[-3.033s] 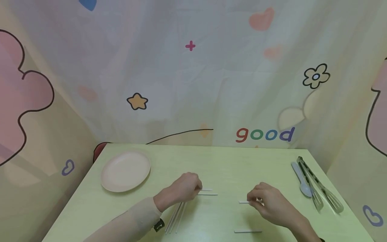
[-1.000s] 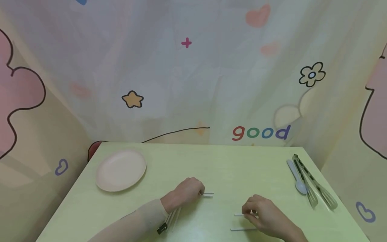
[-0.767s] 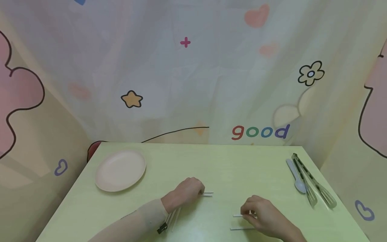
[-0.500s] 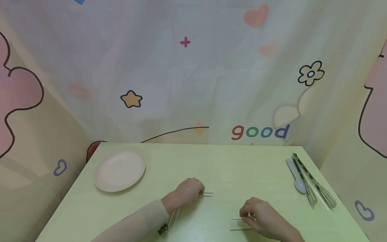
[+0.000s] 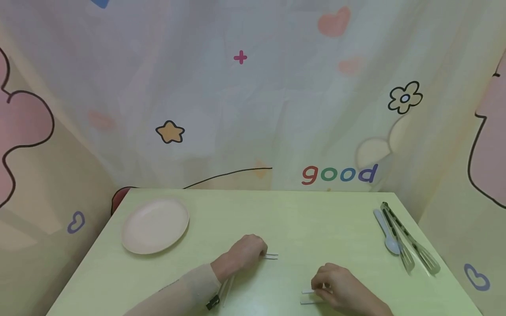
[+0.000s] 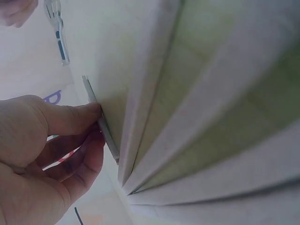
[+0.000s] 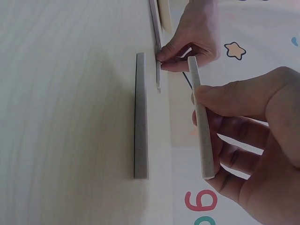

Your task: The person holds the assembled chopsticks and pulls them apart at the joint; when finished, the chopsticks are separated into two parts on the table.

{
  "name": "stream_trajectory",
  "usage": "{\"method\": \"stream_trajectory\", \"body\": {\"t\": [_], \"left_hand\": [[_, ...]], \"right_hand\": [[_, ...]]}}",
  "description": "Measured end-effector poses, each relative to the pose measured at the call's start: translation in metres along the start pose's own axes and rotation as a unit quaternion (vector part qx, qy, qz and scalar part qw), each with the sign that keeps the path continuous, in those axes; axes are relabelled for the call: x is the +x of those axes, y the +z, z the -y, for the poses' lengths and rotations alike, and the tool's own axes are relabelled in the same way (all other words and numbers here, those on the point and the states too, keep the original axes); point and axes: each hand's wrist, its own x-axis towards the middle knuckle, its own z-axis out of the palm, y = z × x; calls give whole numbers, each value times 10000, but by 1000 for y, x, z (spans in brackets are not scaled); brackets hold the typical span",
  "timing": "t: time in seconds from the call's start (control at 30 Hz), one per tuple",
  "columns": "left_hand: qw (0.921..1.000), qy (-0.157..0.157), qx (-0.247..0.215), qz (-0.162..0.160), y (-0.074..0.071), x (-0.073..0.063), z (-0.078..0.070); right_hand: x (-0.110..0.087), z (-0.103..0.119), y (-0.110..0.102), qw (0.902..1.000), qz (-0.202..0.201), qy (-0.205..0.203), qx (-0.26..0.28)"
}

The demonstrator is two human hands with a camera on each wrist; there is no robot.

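Note:
My left hand (image 5: 246,252) is low over the middle of the table, thumb and fingers pinching a thin white stick (image 6: 107,131). Two parallel stick ends (image 5: 271,258) show past its fingertips in the head view. Several more sticks (image 6: 152,89) fan out towards me, partly hidden by my wrist. At the right, my right hand (image 5: 336,286) pinches a short white stick (image 7: 202,129) between thumb and fingertips. A second short stick (image 7: 141,117) lies on the table just nearer to me, roughly parallel to the held one, its right end hidden under the hand.
A pale round plate (image 5: 155,226) lies at the table's back left. Along the right edge are a light blue spoon (image 5: 391,243) and metal tongs with slotted ends (image 5: 415,241). A printed curtain (image 5: 241,109) hangs behind the table (image 5: 316,224).
My right hand has come towards me with its stick, nearer to the lying short stick. My left hand has shifted slightly; the stick ends beyond it show less. The head view has shifted a little.

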Motion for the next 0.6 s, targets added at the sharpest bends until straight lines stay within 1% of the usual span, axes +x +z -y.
{"method": "stream_trajectory", "body": {"t": [0.17, 0.3, 0.43, 0.6], "left_hand": [[10000, 31, 51, -37, 1, 0, 0], [9995, 167, 219, -136, 3, 1, 1], [9980, 266, 516, -263, 4, 2, 3], [9977, 321, 523, -271, 4, 4, 3]], "right_hand": [[-1, -1, 1, 10000, 22, -73, -47], [-1, -2, 2, 9998, 137, -131, -62], [-2, -3, 3, 9999, 149, -38, -59], [-3, -3, 2, 9998, 175, 76, 0]]}}
